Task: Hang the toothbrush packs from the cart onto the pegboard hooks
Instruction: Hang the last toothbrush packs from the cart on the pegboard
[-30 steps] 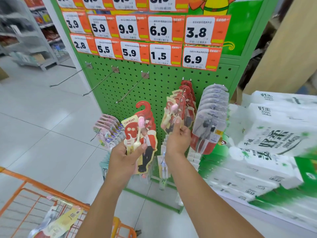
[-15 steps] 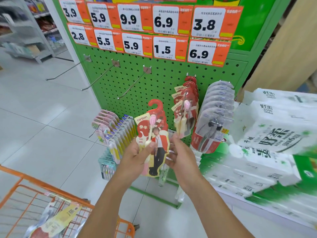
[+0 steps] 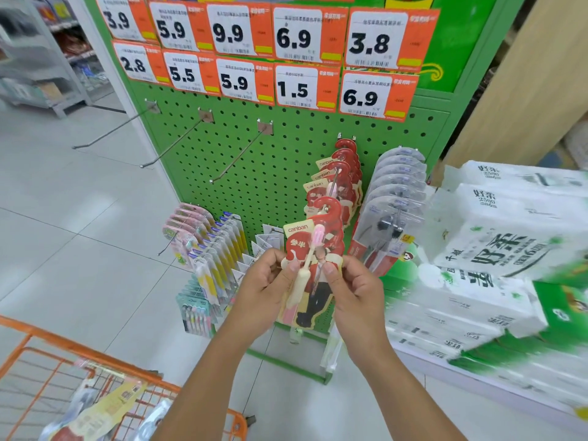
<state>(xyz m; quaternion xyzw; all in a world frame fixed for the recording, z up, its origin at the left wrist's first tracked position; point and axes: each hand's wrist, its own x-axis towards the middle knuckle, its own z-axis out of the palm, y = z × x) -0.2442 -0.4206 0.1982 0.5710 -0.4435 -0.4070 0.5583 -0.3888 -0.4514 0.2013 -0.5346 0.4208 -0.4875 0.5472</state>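
One head-worn wide-angle view, looking forward and down at a shop display.

The camera faces the green perforated metal pegboard [image 3: 254,173] from close range, with the rows of orange-and-white price tags [image 3: 296,87] along the top edge. Both forearms reach up from the bottom edge into the middle. The orange wire cart [image 3: 47,351] fills the lower-left corner, white tissue packs [image 3: 496,246] the right, pale floor tiles [image 3: 79,218] the left.

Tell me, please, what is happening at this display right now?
A person is restocking a green pegboard. Both the left hand and the right hand hold one red toothbrush pack in front of the board, not yet on a hook. Matching red packs already hang above it. More packs lie in the orange cart at lower left.
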